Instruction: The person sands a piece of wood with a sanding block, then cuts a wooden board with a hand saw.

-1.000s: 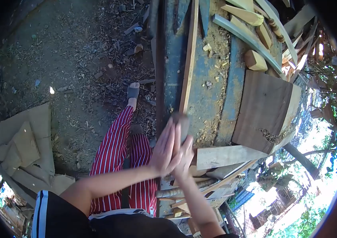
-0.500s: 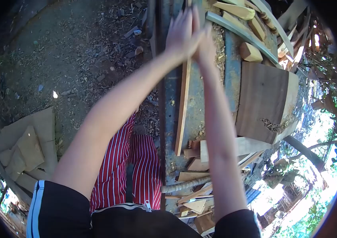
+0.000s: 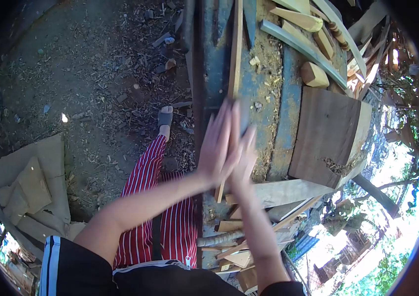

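Observation:
A long, narrow wooden strip (image 3: 235, 64) lies lengthwise on the blue, worn workbench (image 3: 214, 69). My left hand (image 3: 215, 148) and my right hand (image 3: 243, 160) are pressed close together over the strip, on either side of it, with fingers pointing forward along it. The fingers are blurred by motion and held together. A small greyish patch shows by the right fingertips, too smeared to name; whatever lies between the palms is hidden. The near end of the strip shows below the hands.
Curved and turned wooden pieces (image 3: 298, 47) lie at the bench's far right. Beside them is a broad brown board (image 3: 325, 133) with shavings. Offcuts (image 3: 234, 226) and a round stick (image 3: 219, 239) sit at the near end. Cardboard (image 3: 27, 182) lies on the littered ground at left.
Both hands have slid along the strip toward my body, staying together. More of the strip's far part now shows, and my foot has come into view.

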